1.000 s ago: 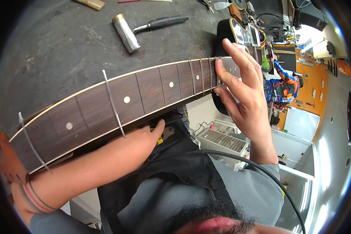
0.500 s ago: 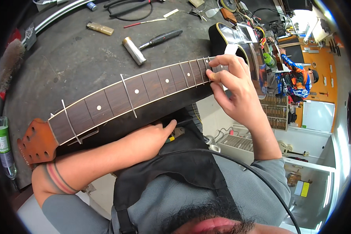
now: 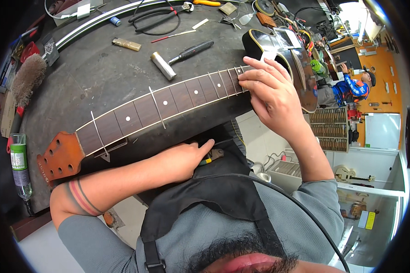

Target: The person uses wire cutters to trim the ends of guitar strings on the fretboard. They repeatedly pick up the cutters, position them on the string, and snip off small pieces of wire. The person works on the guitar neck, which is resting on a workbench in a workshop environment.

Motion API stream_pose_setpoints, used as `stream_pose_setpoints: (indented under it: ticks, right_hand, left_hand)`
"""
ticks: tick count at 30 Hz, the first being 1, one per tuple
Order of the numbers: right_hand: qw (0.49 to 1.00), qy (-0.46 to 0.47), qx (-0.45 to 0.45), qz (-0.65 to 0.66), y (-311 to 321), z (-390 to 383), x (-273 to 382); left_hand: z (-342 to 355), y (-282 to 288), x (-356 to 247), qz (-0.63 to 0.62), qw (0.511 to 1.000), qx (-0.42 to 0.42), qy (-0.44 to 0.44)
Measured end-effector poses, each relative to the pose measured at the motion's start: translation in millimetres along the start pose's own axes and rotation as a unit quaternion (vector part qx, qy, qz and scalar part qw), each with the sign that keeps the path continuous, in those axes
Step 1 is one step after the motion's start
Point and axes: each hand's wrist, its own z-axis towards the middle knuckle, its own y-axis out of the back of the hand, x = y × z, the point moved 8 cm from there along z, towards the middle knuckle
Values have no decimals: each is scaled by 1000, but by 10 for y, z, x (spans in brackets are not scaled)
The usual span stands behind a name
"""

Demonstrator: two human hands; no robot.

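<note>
A guitar neck crosses the bench diagonally, with an orange headstock at left. Metal fret wires lie across the dark fretboard, several grouped toward the body. My right hand is open over that upper end, fingers extended and slightly bent, tips touching the fretboard or wires; its thumb is mostly hidden. Below the neck, my left hand rests against my black apron, index finger extended and the others curled round what appear to be yellow-and-black pliers, their handles largely hidden.
A hammer, long-handled cutters and small tools lie on the metal bench. A bottle and brush are at left. A co-worker in blue works at right, beyond a slotted rack.
The guitar and bench appear farther right and smaller as my view shifted. My right hand's fingers bent closer together half a second ago and are now straighter. My left hand stays below the neck.
</note>
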Motion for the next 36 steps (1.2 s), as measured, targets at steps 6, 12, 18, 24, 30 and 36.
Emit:
stream_pose_setpoints:
  ticks: [6,12,18,24,30,36]
  right_hand:
    - [1000,25,8,-6,15,63,-44]
    - [999,23,-2,-27,80,59,-93]
    - [986,-91,-132,-41,579,76,-832]
    - [977,-151,19,-147,131,-178,-2879]
    - [970,-207,114,-48,-266,-188,-3240]
    - [988,-104,84,-73,-312,-128,-3243]
  left_hand:
    - [4,4,0,2,1000,-2,2]
    - [9,-11,3,-5,1000,7,12]
    - [25,-14,-72,50,999,5,-11]
    - [182,54,-327,40,992,-9,-120]
    - [34,-16,-343,-51,991,-125,-1]
    - [-375,-326,-585,-463,835,-295,23]
